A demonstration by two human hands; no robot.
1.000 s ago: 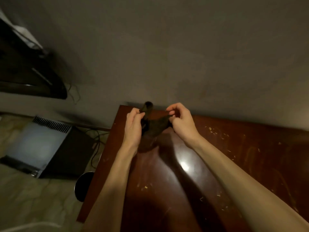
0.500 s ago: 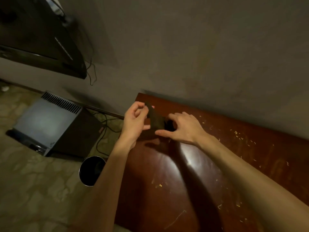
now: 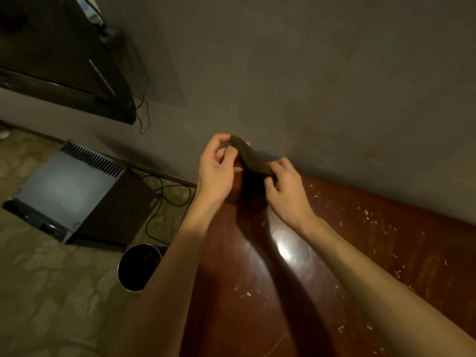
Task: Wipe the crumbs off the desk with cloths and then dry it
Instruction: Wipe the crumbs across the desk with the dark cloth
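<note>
A dark cloth point(image 3: 251, 157) is stretched between both hands above the far left corner of the glossy red-brown desk point(image 3: 260, 292). My left hand point(image 3: 216, 171) pinches its upper end with fingertips. Lower and to the right, my right hand point(image 3: 287, 191) grips the other end. The cloth's hanging part is dark and hard to make out against the shadow. Pale crumbs point(image 3: 368, 215) lie scattered over the right side of the desk, with a few more crumbs point(image 3: 247, 294) near the middle.
The desk stands against a grey wall point(image 3: 309, 73). On the floor to the left are a round dark bin point(image 3: 140, 266), a grey box-shaped appliance point(image 3: 69, 191) with cables point(image 3: 164, 199), and dark furniture point(image 3: 59, 57) at upper left.
The view has swung left and down. Both hands kept the cloth and lifted it, the left hand raising one end so the cloth now stretches diagonally between them.
</note>
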